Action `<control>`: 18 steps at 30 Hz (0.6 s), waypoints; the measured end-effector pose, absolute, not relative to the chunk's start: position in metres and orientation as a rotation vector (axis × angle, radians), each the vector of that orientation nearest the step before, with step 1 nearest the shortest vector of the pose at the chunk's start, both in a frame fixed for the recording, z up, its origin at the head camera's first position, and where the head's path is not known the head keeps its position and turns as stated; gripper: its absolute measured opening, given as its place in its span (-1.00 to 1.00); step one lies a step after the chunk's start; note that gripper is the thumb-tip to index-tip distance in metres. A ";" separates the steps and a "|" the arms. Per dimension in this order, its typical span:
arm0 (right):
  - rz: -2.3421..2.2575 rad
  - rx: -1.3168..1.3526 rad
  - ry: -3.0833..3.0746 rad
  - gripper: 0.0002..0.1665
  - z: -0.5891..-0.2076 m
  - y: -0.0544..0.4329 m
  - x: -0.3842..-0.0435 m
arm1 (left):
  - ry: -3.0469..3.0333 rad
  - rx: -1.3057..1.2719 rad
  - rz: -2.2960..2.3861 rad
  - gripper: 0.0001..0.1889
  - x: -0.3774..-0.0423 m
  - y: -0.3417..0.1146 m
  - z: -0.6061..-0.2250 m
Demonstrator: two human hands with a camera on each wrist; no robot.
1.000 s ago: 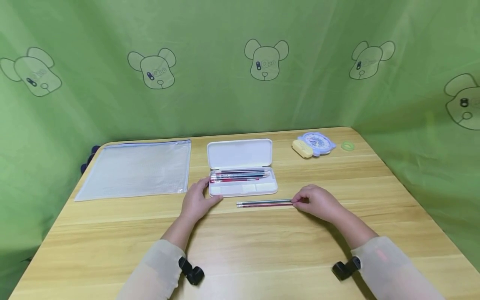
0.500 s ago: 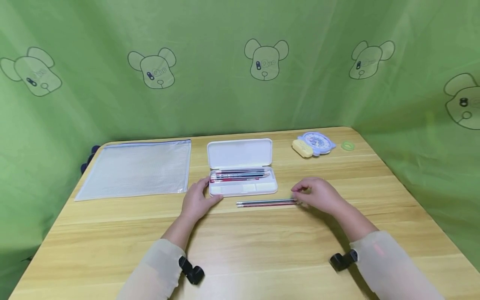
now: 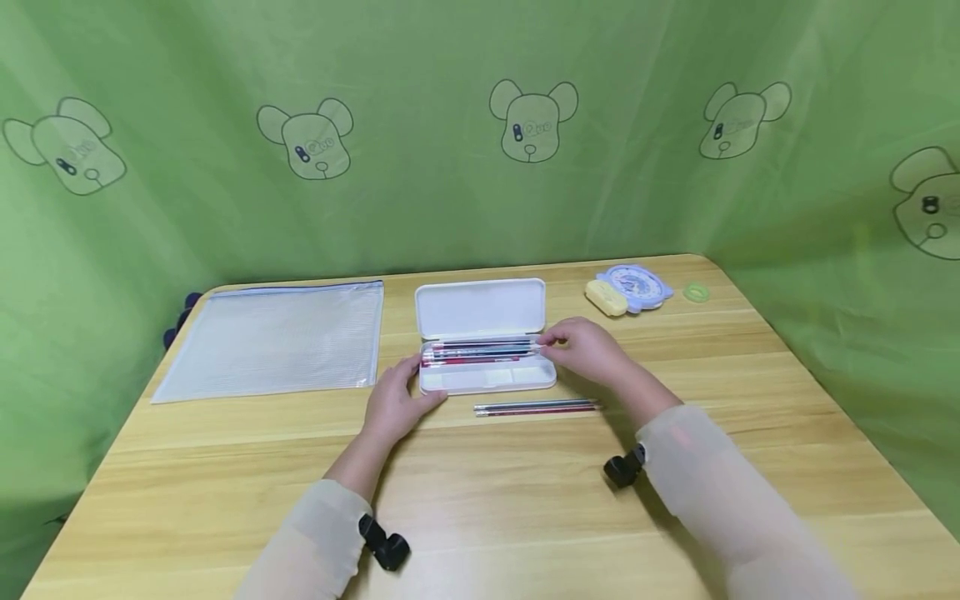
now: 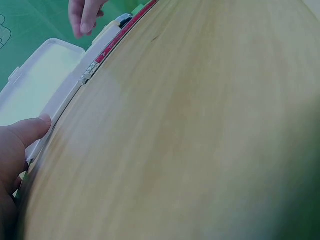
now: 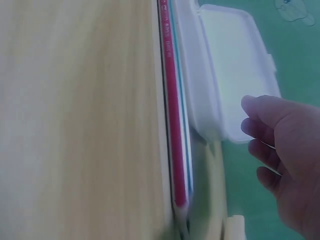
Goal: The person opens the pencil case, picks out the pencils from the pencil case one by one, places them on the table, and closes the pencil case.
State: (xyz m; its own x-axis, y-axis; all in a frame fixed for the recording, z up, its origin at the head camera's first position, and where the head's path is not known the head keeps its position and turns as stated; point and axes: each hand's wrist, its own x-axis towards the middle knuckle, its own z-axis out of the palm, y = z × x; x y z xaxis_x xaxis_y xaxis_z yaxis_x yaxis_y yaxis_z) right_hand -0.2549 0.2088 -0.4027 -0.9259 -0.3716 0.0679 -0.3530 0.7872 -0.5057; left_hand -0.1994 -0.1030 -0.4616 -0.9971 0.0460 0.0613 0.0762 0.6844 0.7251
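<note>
My left hand (image 3: 392,404) grips the left end of an open white pencil case (image 3: 487,379), with the thumb along its front edge and the fingers at its left side. Several pencils (image 3: 480,350) lie in the case's back compartment. My right hand (image 3: 588,348) is at the case's right end, fingertips right by the pencil tips in the head view. In the right wrist view the right hand's (image 5: 295,145) fingers are loosely curled, with nothing seen between them. Two pencils, one dark and one red pencil (image 3: 536,409), lie side by side on the table before the case.
A clear mesh zip pouch (image 3: 270,342) lies flat at the left. At the back right are a yellow eraser-like block (image 3: 606,297), a blue round clock-faced item (image 3: 636,287) and a green ring (image 3: 696,292). A green curtain (image 3: 450,208) hangs behind the wooden table (image 3: 495,500).
My right hand has left the tips of the two pencils on the table and moved up and left to the case's right end. The left hand has stayed on the case.
</note>
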 end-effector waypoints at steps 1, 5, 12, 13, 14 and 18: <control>-0.817 -0.592 2.932 -0.73 -0.403 0.206 -0.258 | -2.849 -0.104 -1.230 -0.15 -0.199 -0.103 -0.461; -0.786 -0.555 2.911 -0.72 -0.407 0.198 -0.269 | -2.855 -0.107 -1.223 -0.15 -0.199 -0.103 -0.461; -0.621 -0.566 2.869 -0.70 -0.410 0.186 -0.281 | -2.855 -0.101 -1.221 -0.16 -0.199 -0.104 -0.460; -0.597 -0.569 2.866 -0.70 -0.410 0.185 -0.282 | -2.857 -0.101 -1.223 -0.16 -0.200 -0.104 -0.460; -0.579 -0.573 2.864 -0.70 -0.410 0.184 -0.283 | -2.858 -0.100 -1.225 -0.16 -0.200 -0.104 -0.460; -0.522 -0.581 2.861 -0.71 -0.410 0.181 -0.284 | -2.861 -0.088 -1.239 -0.15 -0.199 -0.104 -0.460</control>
State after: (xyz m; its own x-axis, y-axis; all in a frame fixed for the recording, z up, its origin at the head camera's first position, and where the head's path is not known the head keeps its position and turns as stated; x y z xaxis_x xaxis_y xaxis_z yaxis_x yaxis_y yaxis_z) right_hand -0.2836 0.1814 -0.4100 -0.9084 -0.4059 -0.0998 -0.3445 0.8622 -0.3714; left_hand -0.1993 -0.1038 -0.4602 -0.9982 0.0425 0.0434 0.0608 0.6827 0.7281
